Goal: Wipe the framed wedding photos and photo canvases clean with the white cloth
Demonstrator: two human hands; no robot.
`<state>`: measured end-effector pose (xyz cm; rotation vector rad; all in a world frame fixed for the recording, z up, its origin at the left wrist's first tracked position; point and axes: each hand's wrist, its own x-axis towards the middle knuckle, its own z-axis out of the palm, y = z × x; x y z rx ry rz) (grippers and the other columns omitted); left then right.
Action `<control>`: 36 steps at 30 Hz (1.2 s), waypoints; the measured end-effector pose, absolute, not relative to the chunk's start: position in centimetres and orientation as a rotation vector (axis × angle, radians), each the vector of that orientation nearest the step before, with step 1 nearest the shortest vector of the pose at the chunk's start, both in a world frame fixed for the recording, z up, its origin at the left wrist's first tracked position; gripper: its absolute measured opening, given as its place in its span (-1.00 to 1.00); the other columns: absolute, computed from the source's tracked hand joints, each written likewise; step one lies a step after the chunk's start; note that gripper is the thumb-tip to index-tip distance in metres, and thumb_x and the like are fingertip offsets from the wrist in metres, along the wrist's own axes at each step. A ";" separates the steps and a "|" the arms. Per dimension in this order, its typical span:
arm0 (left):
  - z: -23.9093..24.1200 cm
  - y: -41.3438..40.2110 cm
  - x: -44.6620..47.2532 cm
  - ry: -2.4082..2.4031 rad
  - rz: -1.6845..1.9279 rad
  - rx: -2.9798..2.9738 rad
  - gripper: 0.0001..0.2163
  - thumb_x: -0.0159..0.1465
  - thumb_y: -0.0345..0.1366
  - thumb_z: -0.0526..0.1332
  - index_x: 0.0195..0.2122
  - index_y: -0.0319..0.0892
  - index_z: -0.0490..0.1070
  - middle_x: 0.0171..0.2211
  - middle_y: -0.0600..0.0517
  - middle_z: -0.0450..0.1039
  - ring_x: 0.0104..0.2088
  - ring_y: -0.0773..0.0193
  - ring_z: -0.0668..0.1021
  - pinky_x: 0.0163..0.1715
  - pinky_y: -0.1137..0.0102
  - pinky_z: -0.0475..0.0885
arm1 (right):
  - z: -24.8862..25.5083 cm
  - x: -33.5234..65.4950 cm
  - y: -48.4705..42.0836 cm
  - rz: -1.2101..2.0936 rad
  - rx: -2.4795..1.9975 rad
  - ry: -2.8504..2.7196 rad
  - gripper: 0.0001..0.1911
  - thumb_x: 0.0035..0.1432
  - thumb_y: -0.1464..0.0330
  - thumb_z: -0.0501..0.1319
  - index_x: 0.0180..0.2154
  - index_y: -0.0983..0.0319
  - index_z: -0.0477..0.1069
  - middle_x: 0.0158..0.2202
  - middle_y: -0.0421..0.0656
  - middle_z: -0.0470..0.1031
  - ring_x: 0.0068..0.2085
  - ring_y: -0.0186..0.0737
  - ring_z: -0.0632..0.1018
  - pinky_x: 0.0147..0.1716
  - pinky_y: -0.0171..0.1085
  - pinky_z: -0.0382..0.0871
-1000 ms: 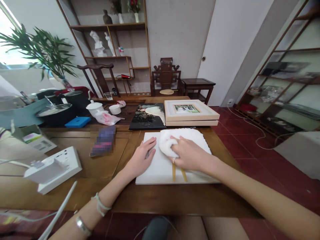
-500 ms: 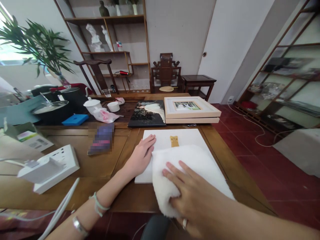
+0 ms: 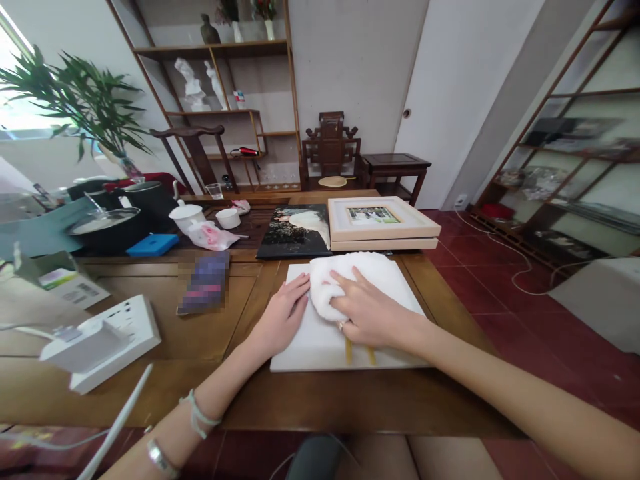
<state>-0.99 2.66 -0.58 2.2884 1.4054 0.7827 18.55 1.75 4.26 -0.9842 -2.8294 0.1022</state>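
A white board [image 3: 305, 353] lies flat on the wooden table before me. My left hand [image 3: 283, 320] rests open on its left side, fingers stretched toward the cloth's edge. With my right hand [image 3: 370, 307] I hold a fluffy white cloth [image 3: 373, 267], pressed down over the board's far part. The cloth is bunched under the thumb side, and the fingers spread over its top. Two narrow gold strips [image 3: 349, 350] on the board show below my right hand; whatever is above them is hidden by hand and cloth.
Behind the board lie a dark photo panel [image 3: 280, 243] and stacked pale wooden picture frames [image 3: 415, 230]. Leftward are a white power strip [image 3: 125, 333] with cables, a pixelated purple item [image 3: 204, 283], a blue box [image 3: 153, 245] and a white lidded cup [image 3: 187, 215].
My right hand has pushed the cloth away from me to the board's far edge. The near gold strips are now uncovered, and the far gold piece is covered. My left hand stays put.
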 end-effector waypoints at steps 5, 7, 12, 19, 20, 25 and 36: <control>-0.9 2.8 -1.1 1.381 0.793 2.274 -0.62 0.30 -0.31 -0.07 0.07 -0.23 0.35 0.19 -0.14 0.23 0.22 0.10 0.24 0.21 0.07 0.09 | 5.6 19.0 -4.3 0.215 -0.769 -2.975 -0.78 0.01 0.40 0.13 -0.35 0.34 0.51 0.11 0.24 0.32 0.19 0.28 0.22 0.11 0.27 0.01; -1.0 2.8 -1.2 1.387 0.810 2.256 -0.62 0.30 -0.29 -0.05 0.08 -0.25 0.35 0.19 -0.15 0.23 0.23 0.10 0.23 0.21 0.07 0.09 | 6.1 19.2 -6.0 0.278 -0.699 -3.030 -0.78 0.01 0.35 0.16 -0.34 0.31 0.52 0.13 0.21 0.31 0.18 0.26 0.25 0.12 0.22 0.04; -1.0 2.7 -1.1 1.391 0.795 2.272 -0.60 0.30 -0.29 -0.08 0.09 -0.28 0.33 0.19 -0.15 0.22 0.23 0.12 0.23 0.21 0.07 0.08 | 5.4 20.0 -4.1 0.343 -0.894 -2.861 -0.79 -0.04 0.42 0.15 -0.32 0.28 0.50 0.13 0.12 0.33 0.22 0.02 0.24 0.21 0.00 -0.02; -0.6 2.4 -1.0 1.388 0.891 2.189 -0.56 0.34 -0.19 -0.11 0.15 -0.25 0.25 0.21 -0.08 0.20 0.24 0.14 0.20 0.23 0.14 0.06 | 3.6 18.5 1.9 0.154 -1.223 -2.662 -0.66 -0.03 0.46 0.08 -0.21 0.39 0.50 0.10 0.26 0.33 0.22 0.13 0.21 0.18 0.11 -0.03; -0.6 2.3 -1.0 1.379 0.922 2.170 -0.56 0.34 -0.18 -0.12 0.17 -0.25 0.23 0.22 -0.07 0.18 0.24 0.15 0.20 0.23 0.16 0.06 | 3.6 18.1 1.9 0.170 -1.187 -2.678 -0.66 -0.04 0.47 0.08 -0.21 0.38 0.50 0.10 0.24 0.33 0.23 0.16 0.19 0.17 0.15 -0.04; -0.6 2.3 -1.1 1.417 1.025 2.049 -0.51 0.35 -0.13 -0.14 0.16 -0.32 0.22 0.21 -0.11 0.20 0.22 0.19 0.24 0.22 0.23 0.09 | 4.2 17.3 -1.1 0.311 -0.750 -2.852 -0.69 -0.05 0.48 0.09 -0.25 0.33 0.51 0.17 0.14 0.27 0.26 0.13 0.12 0.19 0.16 -0.17; -0.4 2.5 -0.9 1.428 0.935 2.176 -0.66 0.29 -0.21 0.03 -0.05 -0.25 0.46 0.08 -0.10 0.38 0.14 0.14 0.37 0.17 0.19 0.21 | 6.7 21.4 -1.7 0.640 -1.035 -2.808 -0.88 -0.05 0.44 0.10 -0.48 0.22 0.40 -0.35 -0.09 0.51 -0.24 -0.09 0.48 -0.25 -0.19 0.29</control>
